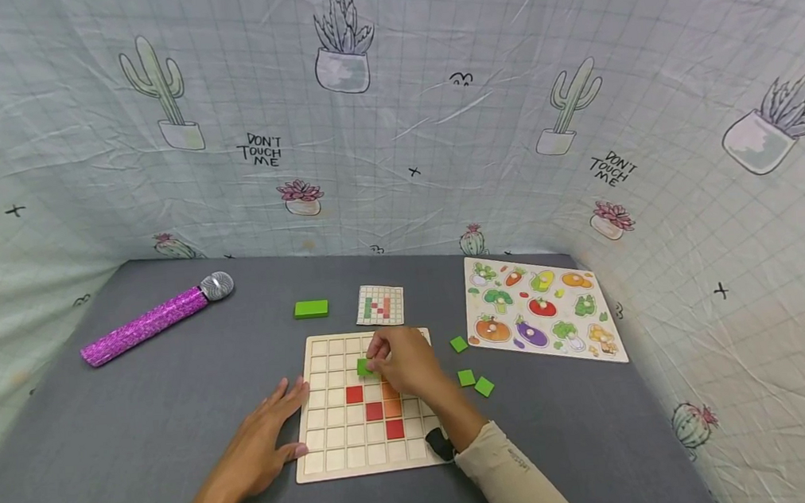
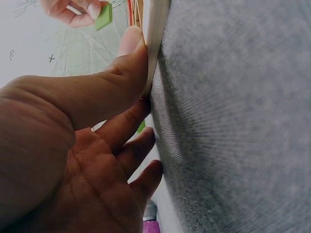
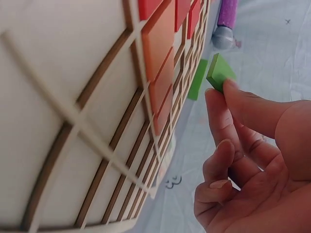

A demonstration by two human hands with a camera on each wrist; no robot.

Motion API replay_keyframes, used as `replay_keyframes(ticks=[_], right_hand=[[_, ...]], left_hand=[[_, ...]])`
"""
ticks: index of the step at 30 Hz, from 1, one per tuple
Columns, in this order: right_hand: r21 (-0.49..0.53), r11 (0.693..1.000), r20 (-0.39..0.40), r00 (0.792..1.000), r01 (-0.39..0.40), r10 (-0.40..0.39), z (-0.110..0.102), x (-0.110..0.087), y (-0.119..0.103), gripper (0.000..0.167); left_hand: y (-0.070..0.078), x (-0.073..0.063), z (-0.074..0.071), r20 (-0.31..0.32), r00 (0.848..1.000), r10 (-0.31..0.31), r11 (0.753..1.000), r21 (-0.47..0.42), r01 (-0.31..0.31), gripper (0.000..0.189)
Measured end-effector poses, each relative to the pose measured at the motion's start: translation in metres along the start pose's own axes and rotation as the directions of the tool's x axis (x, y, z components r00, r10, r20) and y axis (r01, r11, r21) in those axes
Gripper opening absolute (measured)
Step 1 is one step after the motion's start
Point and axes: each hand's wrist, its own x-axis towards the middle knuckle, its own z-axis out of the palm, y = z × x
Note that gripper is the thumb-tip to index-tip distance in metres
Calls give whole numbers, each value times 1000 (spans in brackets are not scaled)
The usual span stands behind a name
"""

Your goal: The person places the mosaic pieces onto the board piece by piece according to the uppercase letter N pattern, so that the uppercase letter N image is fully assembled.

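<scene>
A wooden grid board (image 1: 334, 439) lies on the grey table, with red tiles (image 1: 374, 411) set diagonally and orange tiles (image 1: 391, 408) in a column beside them. My right hand (image 1: 408, 363) pinches a small square green tile (image 3: 219, 73) between thumb and forefinger above the board's upper middle. In the right wrist view the tile is held tilted, apart from the grid. My left hand (image 1: 256, 444) rests at the board's left side, its fingers spread and extended. Thumb and fingertips (image 2: 130, 41) touch the board's edge in the left wrist view.
Three loose green tiles (image 1: 466, 378) lie right of the board. Behind it are a green rectangular piece (image 1: 311, 309) and a small pattern card (image 1: 380, 305). A glittery purple microphone (image 1: 157, 319) lies back left, and a vegetable puzzle board (image 1: 544, 307) back right. Printed cloth (image 1: 400, 228) surrounds the table.
</scene>
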Motion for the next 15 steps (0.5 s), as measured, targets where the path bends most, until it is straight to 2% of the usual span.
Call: replay_keyframes(ticks=[9, 15], right_hand=[[15, 1000, 40, 999, 9, -9, 13, 11, -14, 18], [-17, 1000, 80, 997, 17, -15, 21, 17, -23, 19]], left_hand=[[1, 1, -1, 19, 1000, -21, 1000, -10, 21, 86], [2, 1, -1, 21, 1000, -23, 1000, -7, 24, 86]])
